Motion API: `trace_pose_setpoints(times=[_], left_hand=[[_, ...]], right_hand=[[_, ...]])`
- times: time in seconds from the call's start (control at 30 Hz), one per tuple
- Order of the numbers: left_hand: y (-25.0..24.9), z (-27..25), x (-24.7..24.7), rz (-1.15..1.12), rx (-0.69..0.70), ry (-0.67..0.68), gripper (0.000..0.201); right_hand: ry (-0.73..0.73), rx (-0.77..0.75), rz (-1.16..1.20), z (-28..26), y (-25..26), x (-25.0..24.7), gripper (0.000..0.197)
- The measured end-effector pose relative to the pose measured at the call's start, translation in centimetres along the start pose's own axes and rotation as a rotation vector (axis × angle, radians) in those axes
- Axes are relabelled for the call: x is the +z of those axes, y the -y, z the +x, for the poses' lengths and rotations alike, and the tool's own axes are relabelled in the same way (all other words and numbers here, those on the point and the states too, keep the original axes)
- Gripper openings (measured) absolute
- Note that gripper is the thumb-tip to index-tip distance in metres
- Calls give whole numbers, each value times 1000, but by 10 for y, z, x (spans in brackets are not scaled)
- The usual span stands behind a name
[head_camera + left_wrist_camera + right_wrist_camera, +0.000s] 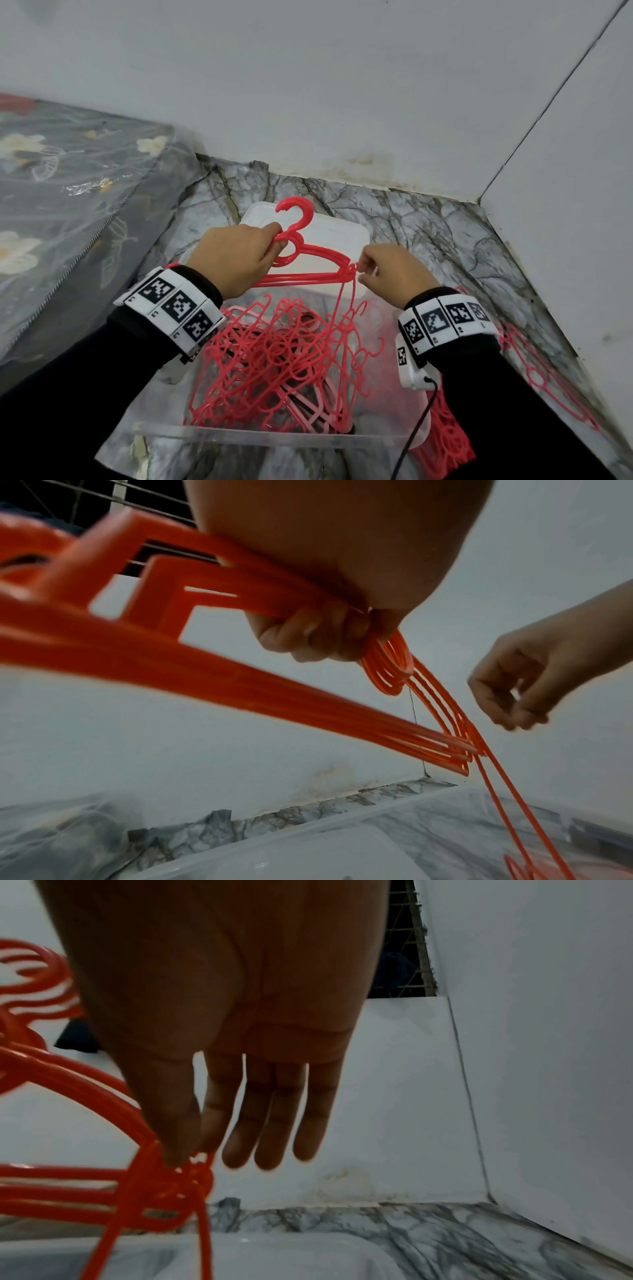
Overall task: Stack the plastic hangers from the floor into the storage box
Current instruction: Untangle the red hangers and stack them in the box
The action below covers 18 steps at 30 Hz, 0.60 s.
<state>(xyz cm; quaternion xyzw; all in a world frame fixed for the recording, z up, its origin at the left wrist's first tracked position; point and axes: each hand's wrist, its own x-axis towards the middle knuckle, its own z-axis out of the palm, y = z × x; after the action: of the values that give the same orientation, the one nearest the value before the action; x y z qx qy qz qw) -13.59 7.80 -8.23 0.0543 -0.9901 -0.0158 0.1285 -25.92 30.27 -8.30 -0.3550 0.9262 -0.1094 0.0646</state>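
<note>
Left hand point(236, 258) grip: fingers curled round the hook necks of a bunch of red hangers point(310, 270), held above the clear storage box point(239, 437). Right hand point(394, 270) grip: thumb and forefinger pinch the bunch's right corner.

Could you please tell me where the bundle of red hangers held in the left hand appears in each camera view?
Head: bundle of red hangers at centre, above the storage box.
Left wrist: bundle crosses from left to centre.
Right wrist: bundle at lower left.
Shared landmark: stained wall base.
</note>
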Motion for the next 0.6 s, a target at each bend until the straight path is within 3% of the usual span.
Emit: trace_pose_setpoints(times=[0.1,0.23,0.33,0.5,0.6], left_hand=[[3,-1,-2,54,-20,-35,39],[4,-1,-3,78,-37,-24,41],[4,0,0,78,-39,1,42],[7,0,0,119,-50,33,47],[12,1,-2,97,-88,89,45]], right_hand=[[161,139,3,1,-14,11,17],[351,306,366,0,-18,36,47],[301,305,397,6,-19,53,55],[211,233,476,9,-15,73,21],[137,191,481,11,-12,67,26]])
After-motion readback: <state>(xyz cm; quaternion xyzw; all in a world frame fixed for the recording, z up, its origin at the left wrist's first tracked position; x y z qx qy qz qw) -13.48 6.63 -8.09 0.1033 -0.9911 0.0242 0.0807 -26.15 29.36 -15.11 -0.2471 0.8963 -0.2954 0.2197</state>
